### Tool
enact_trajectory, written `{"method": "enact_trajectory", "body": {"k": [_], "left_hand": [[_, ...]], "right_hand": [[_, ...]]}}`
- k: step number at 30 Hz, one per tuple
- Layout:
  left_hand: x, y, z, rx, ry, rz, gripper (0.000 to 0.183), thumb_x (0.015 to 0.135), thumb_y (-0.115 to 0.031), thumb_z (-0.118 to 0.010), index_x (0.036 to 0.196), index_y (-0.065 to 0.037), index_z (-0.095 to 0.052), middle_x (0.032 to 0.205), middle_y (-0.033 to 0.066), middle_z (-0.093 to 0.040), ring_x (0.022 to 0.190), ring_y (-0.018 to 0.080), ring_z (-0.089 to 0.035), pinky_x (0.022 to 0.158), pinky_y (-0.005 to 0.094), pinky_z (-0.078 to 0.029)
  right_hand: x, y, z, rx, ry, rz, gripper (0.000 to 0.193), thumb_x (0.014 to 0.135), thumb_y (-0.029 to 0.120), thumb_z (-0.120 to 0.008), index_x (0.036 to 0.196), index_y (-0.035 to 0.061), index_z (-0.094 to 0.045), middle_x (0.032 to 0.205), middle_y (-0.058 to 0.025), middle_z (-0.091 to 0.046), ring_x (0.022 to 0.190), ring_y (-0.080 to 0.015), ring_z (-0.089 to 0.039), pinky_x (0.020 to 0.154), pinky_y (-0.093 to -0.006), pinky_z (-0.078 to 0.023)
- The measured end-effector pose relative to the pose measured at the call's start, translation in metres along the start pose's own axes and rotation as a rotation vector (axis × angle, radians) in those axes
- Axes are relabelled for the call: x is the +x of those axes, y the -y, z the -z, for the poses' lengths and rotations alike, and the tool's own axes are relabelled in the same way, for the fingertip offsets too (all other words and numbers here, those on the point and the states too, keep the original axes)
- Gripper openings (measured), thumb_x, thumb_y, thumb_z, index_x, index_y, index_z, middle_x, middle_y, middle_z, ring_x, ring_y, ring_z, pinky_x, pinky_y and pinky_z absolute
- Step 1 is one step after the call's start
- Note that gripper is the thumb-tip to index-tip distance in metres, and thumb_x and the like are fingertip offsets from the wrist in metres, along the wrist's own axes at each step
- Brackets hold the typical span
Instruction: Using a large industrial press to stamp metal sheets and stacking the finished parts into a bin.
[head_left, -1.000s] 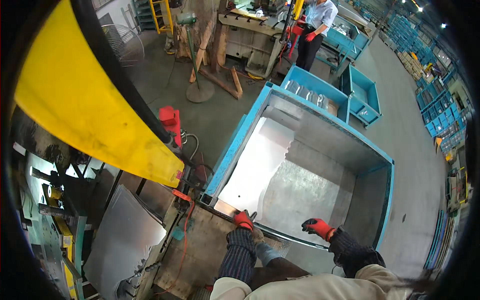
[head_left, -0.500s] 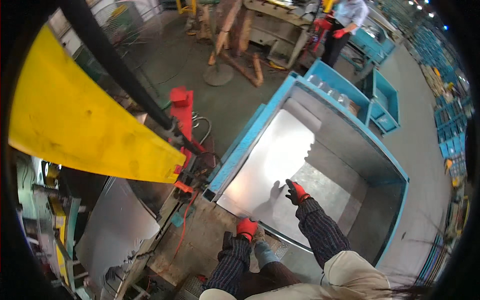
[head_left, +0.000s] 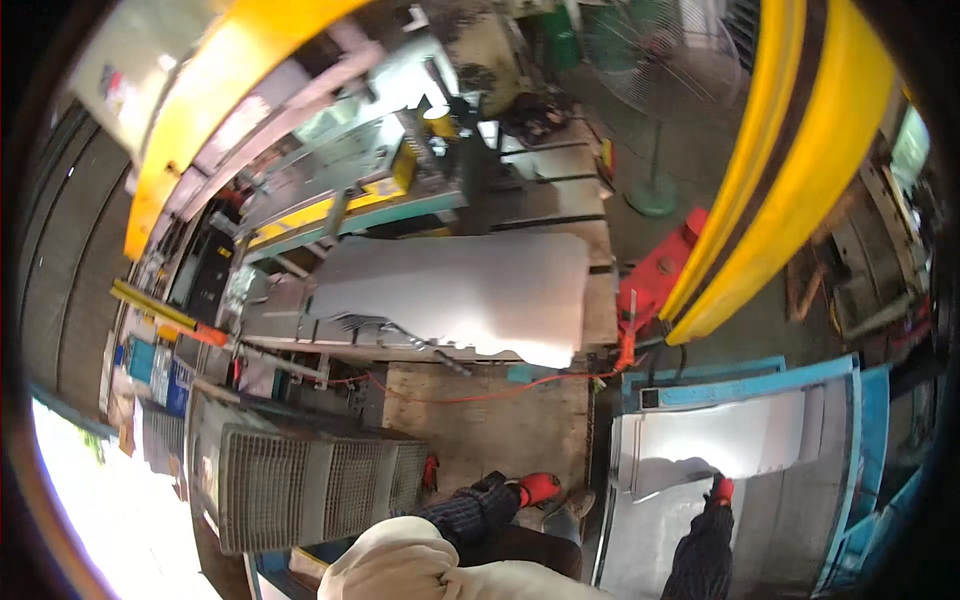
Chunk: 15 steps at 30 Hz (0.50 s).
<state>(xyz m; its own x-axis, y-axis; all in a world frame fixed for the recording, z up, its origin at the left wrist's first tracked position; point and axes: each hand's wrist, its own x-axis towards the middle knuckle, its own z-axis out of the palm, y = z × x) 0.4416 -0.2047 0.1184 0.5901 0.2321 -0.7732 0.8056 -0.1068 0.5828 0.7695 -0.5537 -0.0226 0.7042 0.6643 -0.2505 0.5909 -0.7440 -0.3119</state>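
Observation:
My right hand (head_left: 720, 490), in a red and black glove, reaches over the blue-rimmed metal bin (head_left: 760, 388) at the lower right. Its dark fingers stretch toward the edge of a shiny metal sheet (head_left: 745, 438) lying inside; whether they touch it cannot be made out. My left hand (head_left: 540, 488), in a red glove, hangs low over the wooden floor boards, beside my shoe (head_left: 572, 505). Nothing shows in it, and its fingers are mostly hidden. Ahead, a larger metal sheet (head_left: 470, 285) with a ragged near edge lies on the machine bed.
A grey slatted crate (head_left: 310, 480) stands at the lower left. Yellow machine arms (head_left: 790, 170) cross the upper right, above a red base piece (head_left: 660, 270). An orange cable (head_left: 480, 398) runs across the boards. A standing fan (head_left: 655, 60) is at the back.
My view has swung left, toward the machine bed, so the bin now lies at the right. My left hand has come away from the bin's near edge; my right hand stays over the bin.

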Motion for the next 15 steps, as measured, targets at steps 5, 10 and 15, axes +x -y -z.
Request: {"method": "enact_trajectory", "body": {"k": [5,10,15], "left_hand": [[-0.037,0.011,0.056,-0.183,-0.213,-0.021,0.030,0.071,-0.031,-0.047,0.078,-0.004,-0.059,0.071,0.0126,-0.059,0.064,0.0266,-0.057,0.062,0.0360,-0.043],[-0.052,0.051,0.125,-0.436,-0.441,-0.072,0.028,0.074,-0.027,-0.047,0.080,-0.002,-0.059,0.073,0.0125,-0.059,0.064,0.0232,-0.057,0.060,0.0333,-0.044],[-0.088,0.063,0.213,-0.879,-0.688,-0.114,0.022,0.073,-0.023,-0.050,0.081,-0.004,-0.060,0.075,0.0131,-0.060,0.066,0.0239,-0.058,0.058,0.0331,-0.044]], "right_hand": [[-0.020,0.083,0.007,1.543,-0.004,-0.584,0.016,0.073,0.024,-0.049,0.079,0.0097,-0.052,0.058,-0.0046,-0.051,0.046,-0.0148,-0.047,0.042,-0.0270,-0.040],[-0.044,0.280,0.121,1.458,0.243,-0.293,0.025,0.076,0.018,-0.053,0.095,0.0024,-0.052,0.073,-0.0117,-0.057,0.061,-0.0186,-0.056,0.053,-0.0297,-0.048],[0.020,0.382,0.170,1.620,0.095,-0.118,0.036,0.082,0.022,-0.046,0.112,0.0012,-0.042,0.096,-0.0054,-0.052,0.080,-0.0138,-0.049,0.068,-0.0262,-0.042]]}}
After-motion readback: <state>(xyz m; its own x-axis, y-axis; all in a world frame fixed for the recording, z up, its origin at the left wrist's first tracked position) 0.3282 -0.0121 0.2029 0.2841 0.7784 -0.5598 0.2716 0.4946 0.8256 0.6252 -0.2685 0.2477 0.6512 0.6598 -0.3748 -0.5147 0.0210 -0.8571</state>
